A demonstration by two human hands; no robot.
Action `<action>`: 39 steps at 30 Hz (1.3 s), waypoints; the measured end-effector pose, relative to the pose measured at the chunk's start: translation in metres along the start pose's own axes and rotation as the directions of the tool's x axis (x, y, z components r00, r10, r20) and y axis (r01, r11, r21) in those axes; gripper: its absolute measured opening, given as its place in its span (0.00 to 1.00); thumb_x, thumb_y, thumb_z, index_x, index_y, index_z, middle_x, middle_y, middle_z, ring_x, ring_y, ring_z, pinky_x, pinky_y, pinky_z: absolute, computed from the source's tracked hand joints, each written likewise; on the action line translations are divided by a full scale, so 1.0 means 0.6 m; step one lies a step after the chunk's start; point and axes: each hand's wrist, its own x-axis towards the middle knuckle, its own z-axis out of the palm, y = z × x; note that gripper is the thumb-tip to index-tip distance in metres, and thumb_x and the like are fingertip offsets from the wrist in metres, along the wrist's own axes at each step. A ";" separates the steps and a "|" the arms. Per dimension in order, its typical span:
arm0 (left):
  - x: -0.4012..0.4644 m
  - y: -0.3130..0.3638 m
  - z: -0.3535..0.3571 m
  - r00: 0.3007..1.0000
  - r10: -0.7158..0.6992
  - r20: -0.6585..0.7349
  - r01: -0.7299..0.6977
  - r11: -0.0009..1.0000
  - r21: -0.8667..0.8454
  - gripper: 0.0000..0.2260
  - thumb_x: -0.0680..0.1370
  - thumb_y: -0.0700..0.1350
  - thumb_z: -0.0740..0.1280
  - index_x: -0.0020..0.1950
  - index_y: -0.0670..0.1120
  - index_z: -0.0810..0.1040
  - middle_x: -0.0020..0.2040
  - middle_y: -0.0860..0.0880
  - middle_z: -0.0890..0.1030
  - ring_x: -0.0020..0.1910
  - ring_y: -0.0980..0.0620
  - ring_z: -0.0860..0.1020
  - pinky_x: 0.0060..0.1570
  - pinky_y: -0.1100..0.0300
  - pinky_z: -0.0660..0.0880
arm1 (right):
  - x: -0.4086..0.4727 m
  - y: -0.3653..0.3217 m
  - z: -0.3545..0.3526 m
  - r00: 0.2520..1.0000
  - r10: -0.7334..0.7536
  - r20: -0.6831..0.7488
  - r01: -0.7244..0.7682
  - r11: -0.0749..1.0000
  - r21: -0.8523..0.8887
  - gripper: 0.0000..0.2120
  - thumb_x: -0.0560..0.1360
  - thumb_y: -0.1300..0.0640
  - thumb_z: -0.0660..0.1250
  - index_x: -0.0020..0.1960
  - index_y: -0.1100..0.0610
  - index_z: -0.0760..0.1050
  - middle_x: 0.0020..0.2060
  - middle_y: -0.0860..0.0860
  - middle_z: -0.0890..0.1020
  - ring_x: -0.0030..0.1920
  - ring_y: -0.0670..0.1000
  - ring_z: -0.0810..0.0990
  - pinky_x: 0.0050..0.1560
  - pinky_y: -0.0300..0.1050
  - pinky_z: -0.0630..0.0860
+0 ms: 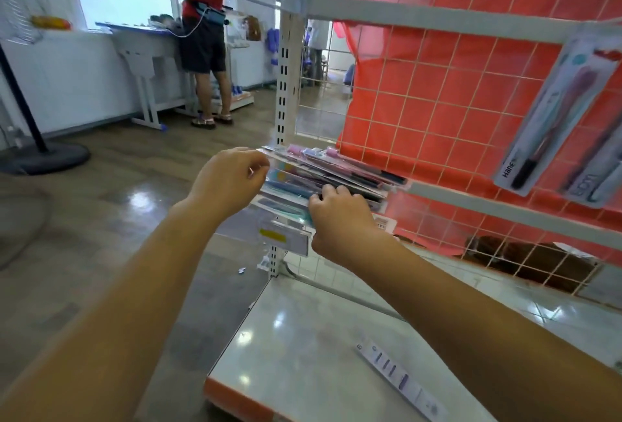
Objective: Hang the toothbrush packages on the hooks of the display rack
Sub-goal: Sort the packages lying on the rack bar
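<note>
A stack of toothbrush packages (340, 172) lies on the left end of the rack's middle shelf rail. My left hand (232, 179) pinches the stack's near left edge. Over the front of the stack, my right hand (340, 216) curls its fingers onto a package. Two toothbrush packages (552, 118) hang on the wire grid (437, 108) at the upper right, tilted. The hooks themselves are hard to make out.
White bottom shelf (303, 347) lies below my arms, with one flat package (400, 378) on it. A slotted white upright post (289, 61) stands behind the stack. A person (205, 34) stands at a counter at the back. A black stand base (50, 159) sits at the left.
</note>
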 end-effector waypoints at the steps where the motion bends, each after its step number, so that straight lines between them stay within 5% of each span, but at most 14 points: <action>1: -0.001 -0.001 0.000 1.000 -0.006 -0.027 0.005 1.000 -0.005 0.09 0.78 0.43 0.62 0.54 0.45 0.81 0.49 0.47 0.81 0.45 0.49 0.77 0.48 0.51 0.75 | 0.000 -0.002 0.003 0.999 -0.006 -0.031 0.005 1.000 -0.024 0.22 0.74 0.57 0.62 0.67 0.62 0.65 0.62 0.59 0.69 0.61 0.59 0.68 0.58 0.52 0.67; 5: -0.004 -0.003 0.000 0.997 -0.020 -0.074 0.017 0.999 -0.032 0.10 0.78 0.42 0.62 0.54 0.44 0.81 0.50 0.45 0.81 0.45 0.48 0.77 0.48 0.51 0.75 | 0.001 -0.004 0.011 0.994 -0.014 -0.107 0.014 1.000 0.002 0.27 0.73 0.58 0.63 0.70 0.63 0.61 0.62 0.60 0.67 0.61 0.60 0.66 0.58 0.52 0.68; 16: 0.004 -0.008 -0.006 0.995 -0.027 -0.092 0.027 1.000 0.003 0.09 0.78 0.41 0.63 0.54 0.42 0.81 0.50 0.44 0.81 0.43 0.52 0.74 0.47 0.55 0.72 | -0.005 0.005 0.000 0.982 -0.056 -0.181 0.070 0.995 0.075 0.15 0.74 0.63 0.62 0.61 0.62 0.70 0.57 0.57 0.71 0.58 0.58 0.70 0.51 0.48 0.71; 28: -0.006 0.003 -0.020 0.980 0.021 -0.199 -0.012 0.999 0.045 0.10 0.79 0.43 0.62 0.54 0.42 0.80 0.49 0.44 0.82 0.44 0.49 0.77 0.46 0.56 0.72 | -0.019 0.055 -0.026 0.958 -0.117 -0.261 0.158 0.977 0.140 0.09 0.72 0.59 0.62 0.51 0.54 0.76 0.42 0.48 0.74 0.42 0.51 0.71 0.39 0.43 0.66; 32: -0.011 0.017 -0.028 0.963 0.030 -0.269 -0.037 0.999 -0.020 0.13 0.80 0.46 0.60 0.54 0.40 0.80 0.48 0.43 0.81 0.43 0.50 0.74 0.44 0.57 0.69 | -0.024 0.075 -0.036 0.962 -0.068 -0.265 0.138 0.957 0.256 0.06 0.73 0.59 0.64 0.47 0.50 0.77 0.32 0.45 0.71 0.39 0.49 0.73 0.39 0.41 0.66; 39: -0.010 0.025 -0.041 0.905 0.008 -0.425 -0.037 0.997 -0.061 0.18 0.80 0.49 0.56 0.59 0.38 0.76 0.53 0.39 0.79 0.54 0.41 0.74 0.50 0.56 0.66 | -0.031 0.103 -0.054 0.967 -0.021 -0.254 0.150 0.853 0.500 0.04 0.70 0.63 0.66 0.42 0.55 0.76 0.33 0.49 0.74 0.35 0.48 0.72 0.31 0.38 0.64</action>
